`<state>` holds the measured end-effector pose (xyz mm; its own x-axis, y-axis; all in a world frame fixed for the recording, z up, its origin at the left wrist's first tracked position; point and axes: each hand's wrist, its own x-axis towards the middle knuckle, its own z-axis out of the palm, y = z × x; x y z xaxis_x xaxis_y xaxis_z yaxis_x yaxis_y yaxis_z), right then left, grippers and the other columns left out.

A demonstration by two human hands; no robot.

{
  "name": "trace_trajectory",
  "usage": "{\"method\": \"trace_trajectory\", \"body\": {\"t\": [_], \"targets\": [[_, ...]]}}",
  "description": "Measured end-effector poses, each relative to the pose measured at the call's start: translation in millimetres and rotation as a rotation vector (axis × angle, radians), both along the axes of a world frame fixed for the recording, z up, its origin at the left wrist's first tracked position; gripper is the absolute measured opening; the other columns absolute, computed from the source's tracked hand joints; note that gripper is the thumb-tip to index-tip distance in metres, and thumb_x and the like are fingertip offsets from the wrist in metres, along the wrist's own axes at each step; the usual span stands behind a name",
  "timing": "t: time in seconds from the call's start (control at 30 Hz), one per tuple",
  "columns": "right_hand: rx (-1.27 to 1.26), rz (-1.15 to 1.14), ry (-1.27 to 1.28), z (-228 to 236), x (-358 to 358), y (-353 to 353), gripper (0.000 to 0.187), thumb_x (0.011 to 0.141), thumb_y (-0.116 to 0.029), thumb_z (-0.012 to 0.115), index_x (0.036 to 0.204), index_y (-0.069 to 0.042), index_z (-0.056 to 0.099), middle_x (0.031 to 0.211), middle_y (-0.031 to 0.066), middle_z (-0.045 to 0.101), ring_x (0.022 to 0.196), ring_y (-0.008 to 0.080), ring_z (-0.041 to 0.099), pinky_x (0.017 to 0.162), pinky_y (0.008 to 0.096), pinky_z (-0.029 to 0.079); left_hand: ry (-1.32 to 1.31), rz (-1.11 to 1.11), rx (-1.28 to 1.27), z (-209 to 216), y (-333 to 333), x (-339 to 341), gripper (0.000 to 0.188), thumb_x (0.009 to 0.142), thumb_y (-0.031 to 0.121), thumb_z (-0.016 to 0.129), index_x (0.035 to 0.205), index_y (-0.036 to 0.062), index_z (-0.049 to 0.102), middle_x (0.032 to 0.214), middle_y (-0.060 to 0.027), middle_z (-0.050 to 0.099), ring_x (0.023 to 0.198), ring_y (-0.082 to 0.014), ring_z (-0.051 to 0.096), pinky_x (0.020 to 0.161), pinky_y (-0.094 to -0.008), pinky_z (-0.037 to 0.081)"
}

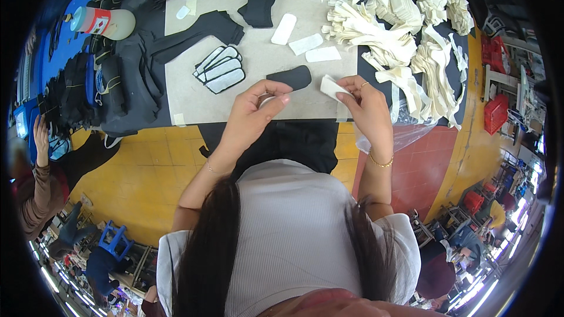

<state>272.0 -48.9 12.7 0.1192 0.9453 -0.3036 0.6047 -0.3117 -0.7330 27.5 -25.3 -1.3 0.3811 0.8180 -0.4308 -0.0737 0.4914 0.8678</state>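
A small black fabric piece [296, 77] with a rounded end lies over the grey board [194, 101], one end between the closed thumb and fingers of my left hand [249, 113]. Something white shows under those fingers, mostly hidden. Just to the right, my right hand [371, 108] pinches a white strip [330, 86], possibly several stacked; its tip is close to the black piece but apart from it. Beyond my hands lie three loose white strips [323, 54]. Left of them, several white pieces with black borders [220, 76] overlap in a fan.
Bundles of cream fabric strips [370, 23] heap up on the right. Dark cut fabric [138, 79] and a jar with a red label [111, 22] are at the left. A co-worker's hand [41, 140] shows at far left. Clear plastic [405, 135] hangs off the front edge.
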Motion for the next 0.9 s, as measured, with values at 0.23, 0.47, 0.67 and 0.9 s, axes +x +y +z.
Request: {"method": "trace_trajectory", "body": {"t": [0.23,0.47,0.67,0.9], "targets": [[0.31,0.267,0.174,32.0,-26.8,2.6,0.012,0.085,-0.003,0.072,0.096,-0.004,0.067,0.09,0.0108,0.067,0.082,0.0289,0.066,0.072,0.0352,0.052,-0.302,-0.065,-0.15,5.6,4.7,-0.7,0.025,0.097,0.014,0.065,0.117,-0.0004,0.068,0.075,0.0017,0.056,0.064,-0.0059,0.042,0.058,-0.0218,0.032],[0.395,0.364,0.223,33.0,-35.8,4.4,0.017,0.079,0.003,0.077,0.092,-0.003,0.068,0.09,0.0074,0.067,0.082,0.0217,0.065,0.072,0.0302,0.05,0.026,-0.132,0.019,15.1,3.8,-16.6,0.02,0.099,0.019,0.064,0.098,0.0013,0.073,0.068,0.0037,0.052,0.061,-0.0047,0.042,0.056,-0.0213,0.031],[0.36,0.4,0.239,34.3,-11.8,1.7,0.017,0.08,0.001,0.076,0.094,-0.002,0.069,0.093,0.0075,0.069,0.085,0.0189,0.066,0.072,0.0285,0.051,-0.096,0.135,-0.036,6.5,6.6,-16.3,0.019,0.099,0.017,0.063,0.095,-0.0004,0.069,0.065,0.0032,0.052,0.057,-0.0032,0.038,0.052,-0.0217,0.028],[0.193,0.075,-0.219,8.7,18.4,10.5,0.018,0.086,-0.006,0.073,0.103,-0.002,0.069,0.096,0.0097,0.071,0.083,0.0183,0.066,0.067,0.0301,0.051,-0.003,0.135,-0.042,17.3,7.7,-22.2,0.015,0.097,0.013,0.064,0.097,-0.0006,0.069,0.079,-0.0017,0.063,0.058,-0.0043,0.041,0.054,-0.0204,0.031]]}}
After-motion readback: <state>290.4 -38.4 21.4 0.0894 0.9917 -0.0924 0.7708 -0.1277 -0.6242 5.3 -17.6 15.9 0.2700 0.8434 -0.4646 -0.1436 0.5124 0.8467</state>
